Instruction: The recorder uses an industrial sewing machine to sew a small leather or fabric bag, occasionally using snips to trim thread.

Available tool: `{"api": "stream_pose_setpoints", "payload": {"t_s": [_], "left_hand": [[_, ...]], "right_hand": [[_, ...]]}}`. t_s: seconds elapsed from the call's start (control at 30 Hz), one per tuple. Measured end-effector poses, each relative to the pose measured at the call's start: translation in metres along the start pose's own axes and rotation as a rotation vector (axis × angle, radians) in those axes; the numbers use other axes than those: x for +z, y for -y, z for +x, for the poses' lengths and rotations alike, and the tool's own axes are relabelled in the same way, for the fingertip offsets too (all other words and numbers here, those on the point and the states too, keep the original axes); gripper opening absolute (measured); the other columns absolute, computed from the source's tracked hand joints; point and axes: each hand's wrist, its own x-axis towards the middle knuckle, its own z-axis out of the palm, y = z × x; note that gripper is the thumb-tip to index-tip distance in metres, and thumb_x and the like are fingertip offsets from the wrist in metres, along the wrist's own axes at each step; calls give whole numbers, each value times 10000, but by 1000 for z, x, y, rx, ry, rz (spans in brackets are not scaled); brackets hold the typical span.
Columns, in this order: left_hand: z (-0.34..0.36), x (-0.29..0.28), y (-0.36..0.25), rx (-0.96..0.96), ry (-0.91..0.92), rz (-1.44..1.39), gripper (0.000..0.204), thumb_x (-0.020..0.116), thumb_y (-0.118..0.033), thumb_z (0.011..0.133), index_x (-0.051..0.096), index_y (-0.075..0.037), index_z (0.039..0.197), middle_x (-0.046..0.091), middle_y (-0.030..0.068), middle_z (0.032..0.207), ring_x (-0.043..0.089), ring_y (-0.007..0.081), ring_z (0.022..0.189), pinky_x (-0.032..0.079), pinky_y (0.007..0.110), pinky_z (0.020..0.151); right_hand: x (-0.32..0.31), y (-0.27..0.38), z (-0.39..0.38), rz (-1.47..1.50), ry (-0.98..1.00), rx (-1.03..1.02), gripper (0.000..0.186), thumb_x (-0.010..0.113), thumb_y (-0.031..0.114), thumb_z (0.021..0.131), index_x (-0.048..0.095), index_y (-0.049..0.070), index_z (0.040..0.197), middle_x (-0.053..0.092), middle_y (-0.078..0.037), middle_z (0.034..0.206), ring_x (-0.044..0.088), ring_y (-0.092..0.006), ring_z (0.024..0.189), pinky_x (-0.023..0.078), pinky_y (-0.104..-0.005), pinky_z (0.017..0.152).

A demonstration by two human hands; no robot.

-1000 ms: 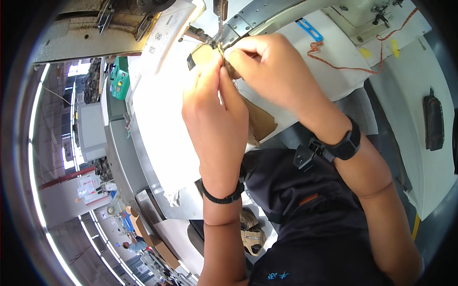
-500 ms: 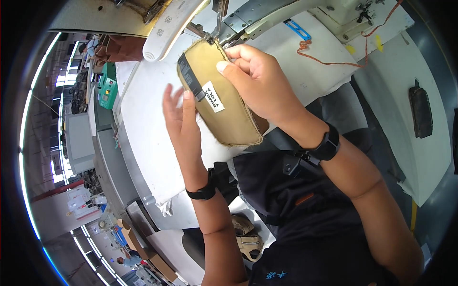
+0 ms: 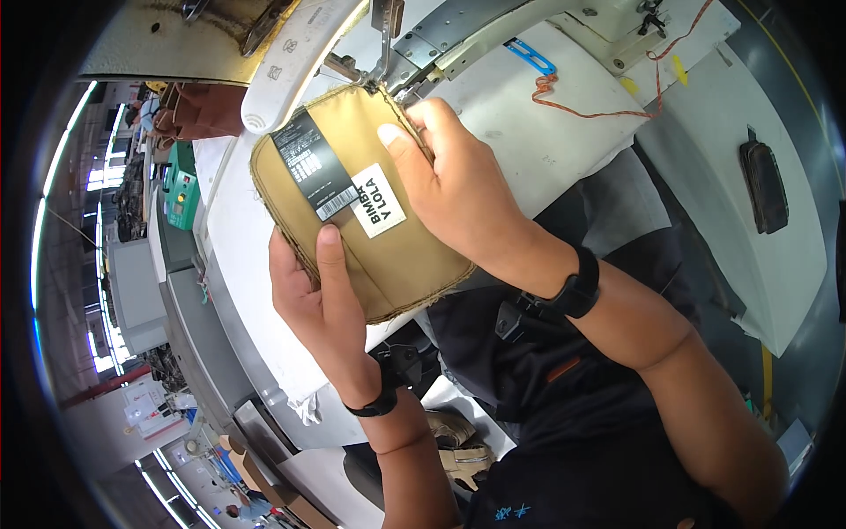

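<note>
I grip a tan fabric pouch [image 3: 397, 264] with frayed edging, its upper end touching the sewing machine's foot [image 3: 375, 84]. A dark label [image 3: 313, 163] and a white label [image 3: 379, 204] lie on its face. My left hand [image 3: 319, 313] holds the lower left edge, thumb on top and fingers behind. My right hand [image 3: 454, 198] grips the right edge near the top, thumb on the fabric, fingertips partly hidden.
White padded worktable [image 3: 582, 97] with a blue slotted part [image 3: 529, 55] and orange cord. Black pouch [image 3: 762, 185] lies right. Brown bundle [image 3: 198, 110] and green device [image 3: 181, 185] sit left. A distant co-worker [image 3: 248, 509] appears lower left.
The pouch has opened out to face upward and swung leftward, broader in view. My left hand has moved down and left, from near the needle onto the pouch's lower edge.
</note>
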Motion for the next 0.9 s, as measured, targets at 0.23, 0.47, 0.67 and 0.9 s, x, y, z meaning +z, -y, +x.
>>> {"api": "stream_pose_setpoints", "payload": {"t_s": [0.23,0.47,0.67,0.9], "left_hand": [[-2,-2,22,-239,135,-385,376,582,-112,1119,554,73,1445,721,140,1311,680,143,1150,517,286,1017],[-27,9,11,-212,97,-279,388,570,-140,1125,551,59,1457,703,117,1319,650,134,1170,490,282,1034],[-29,19,6,-189,55,-230,330,565,-145,1132,568,55,1396,671,90,1278,612,121,1144,479,287,1024],[-25,23,4,-194,59,-237,365,538,-149,1139,543,64,1436,675,112,1325,629,133,1173,483,291,1040]], "right_hand": [[-9,-7,3,544,159,114,215,622,179,1102,624,-19,1016,707,1,852,591,0,771,483,-218,630],[-28,-9,18,559,317,148,181,612,171,1104,652,-2,1067,747,-22,932,640,-19,806,534,-218,694],[-34,-4,24,538,372,193,194,599,157,1099,669,-23,1081,757,-46,936,657,-36,821,544,-233,706],[-42,2,37,472,466,230,216,601,149,1089,690,-41,1137,765,-50,959,671,-47,843,551,-239,739]]}}
